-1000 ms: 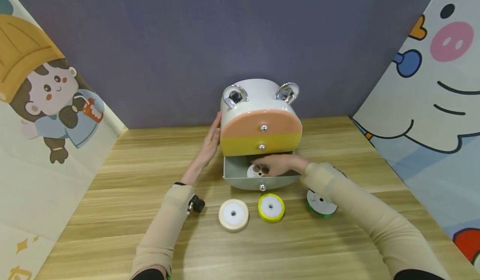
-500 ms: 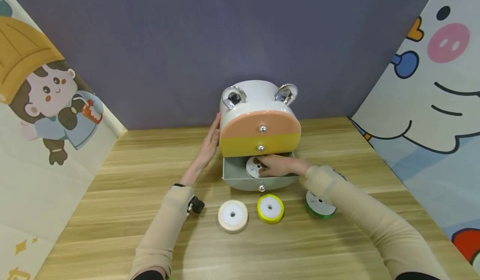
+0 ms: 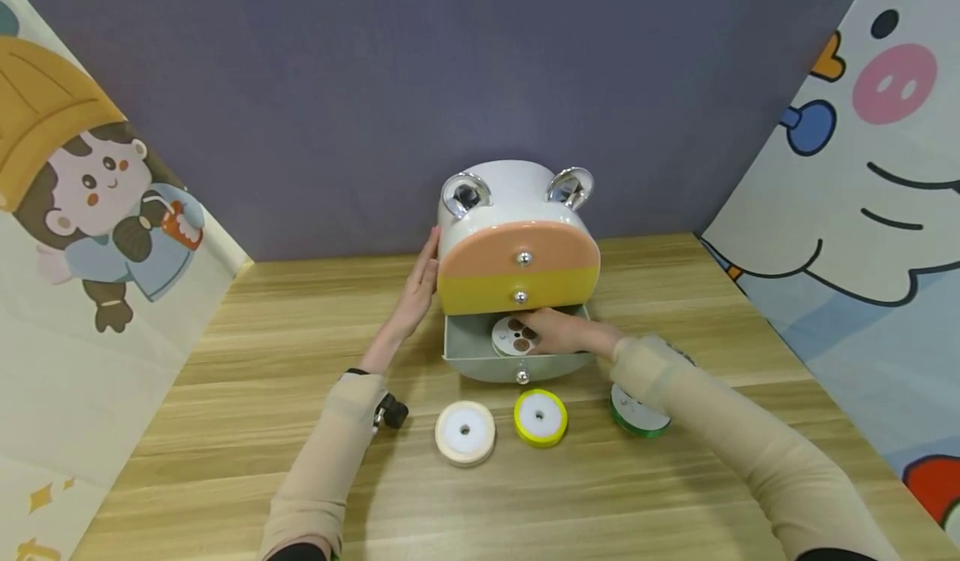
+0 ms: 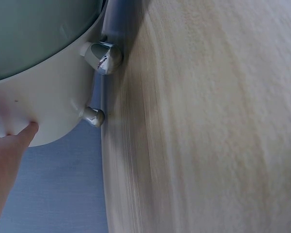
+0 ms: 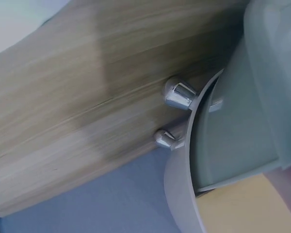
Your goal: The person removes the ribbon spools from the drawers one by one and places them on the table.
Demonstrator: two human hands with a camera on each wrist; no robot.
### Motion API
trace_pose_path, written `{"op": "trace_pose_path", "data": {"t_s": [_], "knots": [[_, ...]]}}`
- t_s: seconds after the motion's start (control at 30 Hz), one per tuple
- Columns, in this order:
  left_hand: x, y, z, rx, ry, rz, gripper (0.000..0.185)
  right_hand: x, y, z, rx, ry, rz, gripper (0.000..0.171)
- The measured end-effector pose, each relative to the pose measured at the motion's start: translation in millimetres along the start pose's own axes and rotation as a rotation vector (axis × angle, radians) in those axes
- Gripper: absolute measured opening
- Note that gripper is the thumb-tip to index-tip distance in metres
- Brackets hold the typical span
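A small white drawer cabinet [image 3: 510, 198] with chrome ears stands at the back of the table. Its grey-green bottom drawer [image 3: 480, 368] is pulled out. Inside lies a white-faced ribbon spool [image 3: 506, 343] with round holes; its ribbon colour is hidden. Reaching in from the right, my right hand [image 3: 562, 331] holds this spool by its right side, fingertips partly out of sight. My left hand [image 3: 412, 298] rests flat against the cabinet's left side. The left wrist view shows those fingers on the cabinet wall [image 4: 48, 107]. The right wrist view does not show the grip.
In front of the drawer lie a cream ribbon spool [image 3: 465, 433], a yellow one [image 3: 541, 418] and a green one [image 3: 639, 413], the last partly under my right sleeve. Orange [image 3: 495, 248] and yellow [image 3: 480, 293] drawers are closed. A dark wall [image 3: 337, 111] rises behind.
My right hand has shifted slightly right over the spool, uncovering more of its white face. The spool has moved a little within the drawer. My left hand stays against the cabinet.
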State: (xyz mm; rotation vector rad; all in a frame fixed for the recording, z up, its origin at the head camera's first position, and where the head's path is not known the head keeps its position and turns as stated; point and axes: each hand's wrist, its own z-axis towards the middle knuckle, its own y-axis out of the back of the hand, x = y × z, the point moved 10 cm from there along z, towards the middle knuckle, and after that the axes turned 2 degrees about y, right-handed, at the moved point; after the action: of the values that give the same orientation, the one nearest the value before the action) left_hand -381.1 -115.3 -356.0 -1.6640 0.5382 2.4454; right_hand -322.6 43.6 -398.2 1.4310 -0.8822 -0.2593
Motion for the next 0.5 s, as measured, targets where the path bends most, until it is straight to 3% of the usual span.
{"op": "trace_pose_path", "data": {"t_s": [0.2, 0.33, 0.5], "knots": [[-1.4, 0.6, -0.6, 0.001, -0.001, 0.017, 0.053, 5.4, 6.6, -3.2, -0.033, 0.009, 0.038, 0.038], [0.6, 0.4, -0.3, 0.006, 0.008, 0.001, 0.053, 2.1, 9.2, -8.1, -0.023, -0.058, 0.142, 0.022], [1.0, -0.4, -0.3, 0.012, 0.007, -0.010, 0.053, -7.9, 7.8, -18.1, 0.006, -0.177, 0.316, 0.029]]}}
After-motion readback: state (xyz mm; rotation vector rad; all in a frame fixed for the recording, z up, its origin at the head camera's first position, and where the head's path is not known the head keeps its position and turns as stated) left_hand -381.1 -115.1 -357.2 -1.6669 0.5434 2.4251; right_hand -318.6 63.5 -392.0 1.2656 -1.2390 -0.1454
